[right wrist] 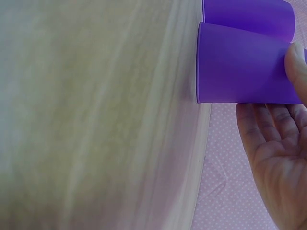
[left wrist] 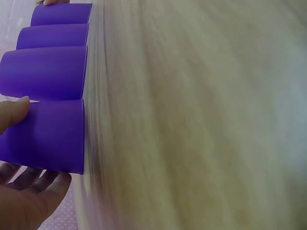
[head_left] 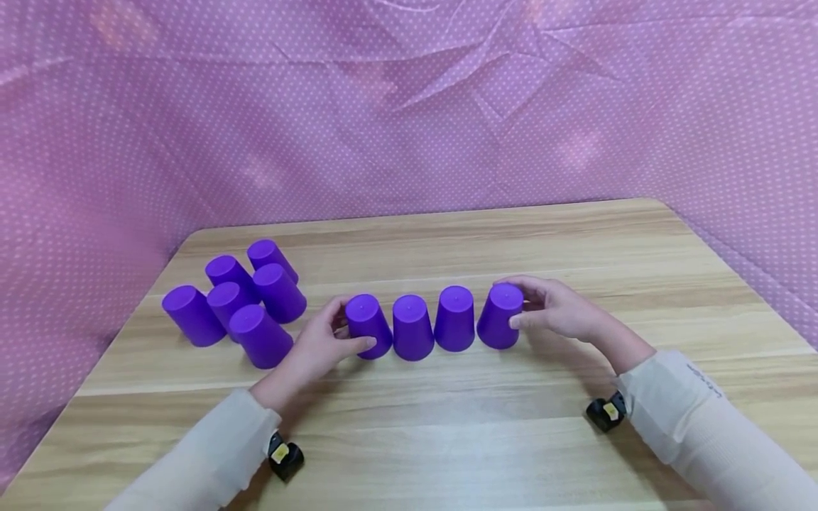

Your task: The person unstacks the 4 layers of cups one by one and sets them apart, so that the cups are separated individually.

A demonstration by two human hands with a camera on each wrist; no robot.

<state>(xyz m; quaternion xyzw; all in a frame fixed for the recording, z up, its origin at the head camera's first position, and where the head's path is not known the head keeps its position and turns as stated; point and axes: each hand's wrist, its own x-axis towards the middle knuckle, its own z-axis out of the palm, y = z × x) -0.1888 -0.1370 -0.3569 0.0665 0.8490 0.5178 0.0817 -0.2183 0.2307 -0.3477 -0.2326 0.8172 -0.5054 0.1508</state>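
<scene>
Several purple plastic cups stand upside down in a row across the middle of the table. At the row's left end, my left hand (head_left: 318, 345) holds the leftmost cup (head_left: 369, 328), thumb on its near side and fingers around its outer side. My right hand (head_left: 557, 310) grips the rightmost cup (head_left: 499, 319) from the right, thumb in front and fingers behind. Between these stand two more cups, a left-middle cup (head_left: 412, 330) and a right-middle cup (head_left: 455, 321). In the left wrist view the held cup (left wrist: 48, 136) has its rim down on the wood.
To the left, behind my left forearm, a cluster of several more upside-down purple cups (head_left: 260, 337) stands close together. The wooden table (head_left: 486, 440) ends at a pink dotted cloth (head_left: 409, 128) at the back and sides. A small black camera hangs at each wrist.
</scene>
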